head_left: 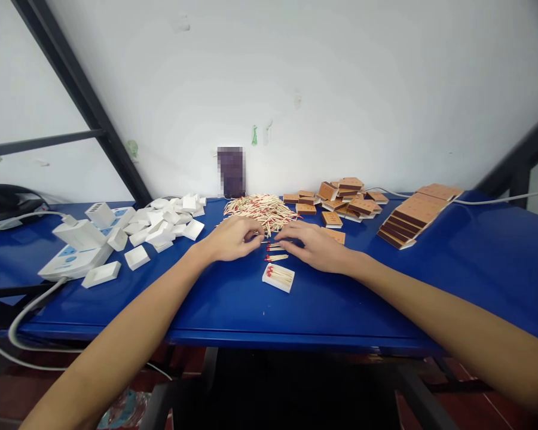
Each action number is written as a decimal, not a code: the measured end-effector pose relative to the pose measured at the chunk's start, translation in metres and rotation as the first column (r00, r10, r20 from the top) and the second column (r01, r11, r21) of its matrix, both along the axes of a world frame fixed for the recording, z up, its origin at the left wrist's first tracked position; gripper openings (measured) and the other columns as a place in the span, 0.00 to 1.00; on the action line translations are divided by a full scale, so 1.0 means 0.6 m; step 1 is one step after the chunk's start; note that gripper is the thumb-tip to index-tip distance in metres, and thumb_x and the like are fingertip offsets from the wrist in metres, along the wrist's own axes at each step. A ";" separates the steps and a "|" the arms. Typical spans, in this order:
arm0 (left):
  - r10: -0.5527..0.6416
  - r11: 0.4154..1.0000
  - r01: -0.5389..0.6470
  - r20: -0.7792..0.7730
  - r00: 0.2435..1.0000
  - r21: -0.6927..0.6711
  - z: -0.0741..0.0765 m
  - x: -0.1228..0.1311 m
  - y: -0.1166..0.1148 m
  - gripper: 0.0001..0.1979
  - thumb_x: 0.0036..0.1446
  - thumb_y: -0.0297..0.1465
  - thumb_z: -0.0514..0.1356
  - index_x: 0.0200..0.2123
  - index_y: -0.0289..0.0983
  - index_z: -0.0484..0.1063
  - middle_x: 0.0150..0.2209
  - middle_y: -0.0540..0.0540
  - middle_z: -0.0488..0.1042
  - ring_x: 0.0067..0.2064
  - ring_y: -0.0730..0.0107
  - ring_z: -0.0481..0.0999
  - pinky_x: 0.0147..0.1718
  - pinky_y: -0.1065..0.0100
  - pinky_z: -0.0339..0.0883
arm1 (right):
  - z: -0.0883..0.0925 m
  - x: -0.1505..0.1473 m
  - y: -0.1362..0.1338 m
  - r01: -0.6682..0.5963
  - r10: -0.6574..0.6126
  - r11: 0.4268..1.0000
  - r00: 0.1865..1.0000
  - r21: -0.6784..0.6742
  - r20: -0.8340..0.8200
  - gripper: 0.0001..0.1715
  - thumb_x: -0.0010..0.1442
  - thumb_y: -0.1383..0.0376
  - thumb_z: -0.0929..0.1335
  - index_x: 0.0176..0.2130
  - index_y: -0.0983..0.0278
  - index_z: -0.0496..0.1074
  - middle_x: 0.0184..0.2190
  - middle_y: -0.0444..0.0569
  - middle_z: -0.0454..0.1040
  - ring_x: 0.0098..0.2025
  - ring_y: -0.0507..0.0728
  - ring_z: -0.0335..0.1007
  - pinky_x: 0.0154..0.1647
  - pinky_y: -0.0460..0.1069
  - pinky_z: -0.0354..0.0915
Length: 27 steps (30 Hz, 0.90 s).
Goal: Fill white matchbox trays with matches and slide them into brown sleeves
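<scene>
My left hand (pixel 237 239) is at the front left edge of a heap of red-tipped matches (pixel 262 209), its thumb and fingers curled together. Whatever lies between those fingertips is too small to make out. Opposite it, my right hand (pixel 311 246) has thumb and fingertips bent in on a few matches (pixel 275 246), partly hidden by the fingers. Just nearer to me lies a small bunch of loose matches (pixel 277 258). A white matchbox tray (pixel 288 288) rests in front of both hands, matches lying inside with their red heads to the left.
White empty trays (pixel 161 221) are piled at left beside a white power strip (pixel 74 261) with cables. Brown matchbox sleeves (pixel 349 200) lie heaped at right, near stacked matchboxes (pixel 415 215). A dark pixelated object (pixel 232 172) leans on the wall. The blue table's front edge (pixel 269 339) faces me.
</scene>
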State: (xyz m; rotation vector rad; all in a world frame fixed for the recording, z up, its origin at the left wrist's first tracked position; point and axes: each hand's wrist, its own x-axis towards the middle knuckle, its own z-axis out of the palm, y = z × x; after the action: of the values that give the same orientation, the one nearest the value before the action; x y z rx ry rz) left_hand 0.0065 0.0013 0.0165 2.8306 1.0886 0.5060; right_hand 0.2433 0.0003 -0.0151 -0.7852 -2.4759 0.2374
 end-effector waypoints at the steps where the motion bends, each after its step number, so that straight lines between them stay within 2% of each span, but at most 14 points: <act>1: -0.006 1.000 0.006 -0.022 1.000 0.005 0.001 -0.003 -0.004 0.12 0.60 0.32 0.53 0.36 0.36 0.76 0.28 0.49 0.74 0.30 0.70 0.69 0.33 0.68 0.58 | 0.002 0.002 -0.004 -0.019 0.019 0.999 1.000 -0.028 0.010 0.15 0.68 0.61 0.62 0.46 0.62 0.76 0.42 0.52 0.78 0.46 0.58 0.72 0.48 0.53 0.65; 5: -0.002 0.999 -0.002 -0.066 0.998 -0.048 0.001 -0.006 -0.015 0.09 0.56 0.34 0.57 0.32 0.37 0.75 0.23 0.52 0.69 0.26 0.72 0.65 0.28 0.69 0.54 | 0.006 0.003 -0.016 -0.048 0.050 0.994 0.999 -0.103 0.012 0.15 0.67 0.60 0.64 0.48 0.61 0.75 0.46 0.50 0.79 0.46 0.58 0.73 0.49 0.53 0.66; 11: -0.022 0.985 0.012 -0.060 0.998 -0.174 -0.002 -0.001 -0.015 0.07 0.52 0.31 0.58 0.23 0.36 0.69 0.21 0.52 0.69 0.23 0.76 0.63 0.25 0.70 0.53 | 0.009 -0.003 -0.024 -0.061 0.061 0.987 0.998 -0.147 -0.008 0.16 0.63 0.68 0.64 0.49 0.62 0.75 0.47 0.49 0.79 0.48 0.57 0.75 0.51 0.52 0.67; 18: -0.030 0.969 0.019 -0.040 0.999 -0.248 0.003 0.001 -0.019 0.07 0.52 0.33 0.59 0.25 0.36 0.68 0.21 0.52 0.68 0.23 0.76 0.64 0.24 0.71 0.53 | 0.010 0.003 -0.026 -0.085 0.082 0.985 0.996 -0.148 -0.028 0.17 0.61 0.68 0.66 0.49 0.61 0.74 0.48 0.49 0.78 0.48 0.58 0.74 0.51 0.53 0.68; 23: -0.067 0.956 0.057 -0.025 0.997 -0.286 -0.001 0.000 -0.013 0.11 0.56 0.37 0.59 0.26 0.36 0.68 0.22 0.52 0.67 0.24 0.76 0.63 0.25 0.71 0.53 | 0.003 0.006 -0.016 -0.061 0.063 0.991 0.998 -0.117 0.014 0.19 0.61 0.60 0.69 0.51 0.61 0.72 0.48 0.52 0.77 0.50 0.60 0.72 0.53 0.56 0.66; 27: -0.067 0.958 0.063 -0.007 0.998 -0.279 -0.008 0.000 -0.011 0.15 0.59 0.40 0.58 0.26 0.36 0.67 0.22 0.52 0.66 0.24 0.76 0.63 0.25 0.71 0.53 | -0.002 -0.003 -0.011 -0.041 0.041 0.990 0.999 -0.135 -0.004 0.15 0.63 0.59 0.68 0.48 0.62 0.75 0.45 0.51 0.79 0.46 0.58 0.74 0.48 0.53 0.67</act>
State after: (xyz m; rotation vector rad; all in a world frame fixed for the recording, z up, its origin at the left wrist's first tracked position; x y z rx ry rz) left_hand 0.0066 -0.0053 0.0119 2.6167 0.9782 0.2973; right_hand 0.2417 -0.0066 -0.0165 -0.7893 -2.4969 0.4238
